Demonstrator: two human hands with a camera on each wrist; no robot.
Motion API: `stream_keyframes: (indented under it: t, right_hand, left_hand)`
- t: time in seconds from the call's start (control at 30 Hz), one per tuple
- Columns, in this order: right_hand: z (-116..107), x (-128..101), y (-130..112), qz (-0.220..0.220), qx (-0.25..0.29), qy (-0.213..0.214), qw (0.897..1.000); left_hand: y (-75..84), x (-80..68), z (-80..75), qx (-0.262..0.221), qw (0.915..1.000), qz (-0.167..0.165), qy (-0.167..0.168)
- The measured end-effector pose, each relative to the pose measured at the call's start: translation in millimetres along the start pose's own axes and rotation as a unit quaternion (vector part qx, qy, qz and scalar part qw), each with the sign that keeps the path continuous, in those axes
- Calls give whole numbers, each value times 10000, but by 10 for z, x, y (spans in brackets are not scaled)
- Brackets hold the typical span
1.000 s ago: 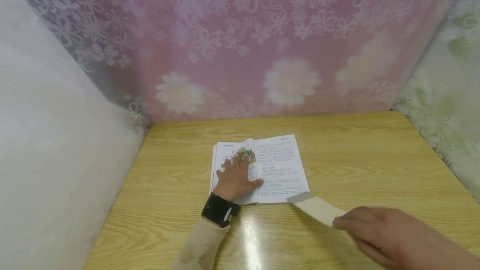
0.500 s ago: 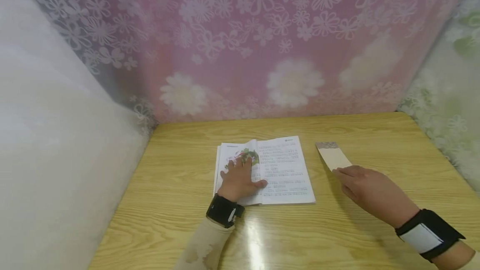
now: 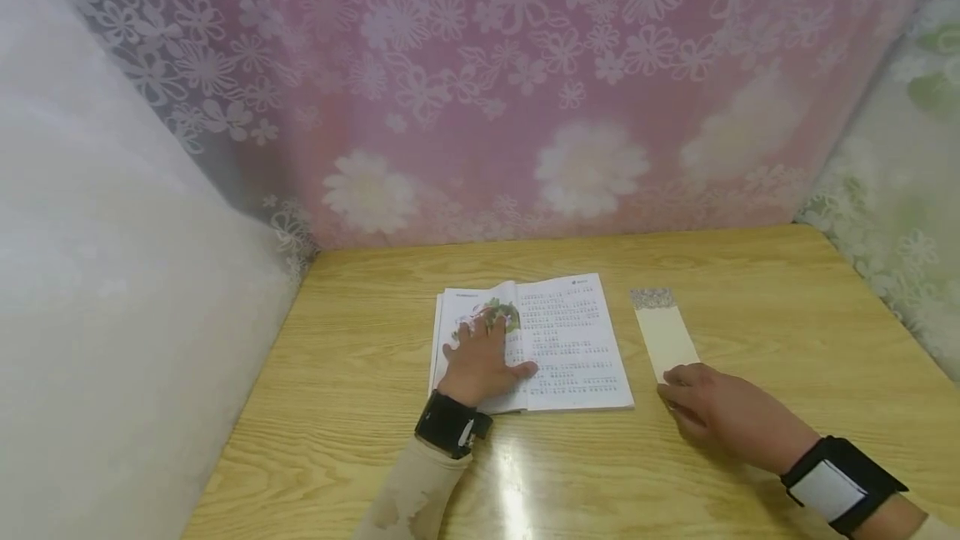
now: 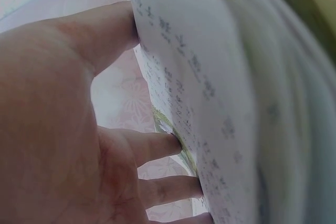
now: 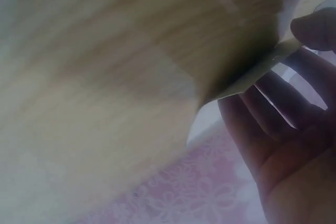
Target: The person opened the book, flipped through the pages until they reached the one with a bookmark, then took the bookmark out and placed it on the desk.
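An open book (image 3: 573,348) lies on the table, a coloured plant picture (image 3: 493,311) on its left page and lines of print on the right. My left hand (image 3: 477,367) rests on it with fingers spread over the left page, the thumb reaching across the fold. In the left wrist view the fingertips (image 4: 170,144) press on the printed page. To the right of the book lies a cream bookmark (image 3: 666,338) with a speckled grey band at its far end. My right hand (image 3: 731,411) pinches its near end, and the right wrist view shows the bookmark (image 5: 254,77) edge-on between thumb and fingers.
The wood-grain table (image 3: 360,340) meets a pink flowered curtain (image 3: 480,148) at the back. A white sheet (image 3: 135,273) closes off the left side, and a pale green-patterned one (image 3: 900,190) the right. Both wrists wear black straps.
The right hand has carried the bookmark from the book's near right corner out to the right, then lowered it flat toward the table. My left hand stays on the book.
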State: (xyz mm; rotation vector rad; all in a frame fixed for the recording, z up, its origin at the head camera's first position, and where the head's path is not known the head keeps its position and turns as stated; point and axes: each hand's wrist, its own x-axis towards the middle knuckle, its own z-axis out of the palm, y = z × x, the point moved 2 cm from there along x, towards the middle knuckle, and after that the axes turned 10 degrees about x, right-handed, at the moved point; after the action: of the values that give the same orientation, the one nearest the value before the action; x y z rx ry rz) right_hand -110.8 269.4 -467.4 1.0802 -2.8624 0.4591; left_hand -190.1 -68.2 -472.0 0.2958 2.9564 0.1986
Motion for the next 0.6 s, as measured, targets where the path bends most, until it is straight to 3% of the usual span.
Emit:
stream_keyframes:
  t: [0.17, 0.3, 0.43, 0.6]
  right_hand:
    - [-14, 0, -4, 244, 326, -73, 9991]
    - [7, 138, -148, 157, 436, 354, 9983]
    - [113, 414, -399, -175, 520, 700, 9960]
    - [284, 663, -571, -211, 701, 392, 9965]
  left_hand:
    - [-3, -27, -10, -29, 10000, -41, 3]
    - [-27, -54, -20, -170, 9999, -25, -22]
    - [-96, -56, -32, -374, 9992, 108, 52]
    - [-235, -83, -39, -1083, 9925, 370, 425]
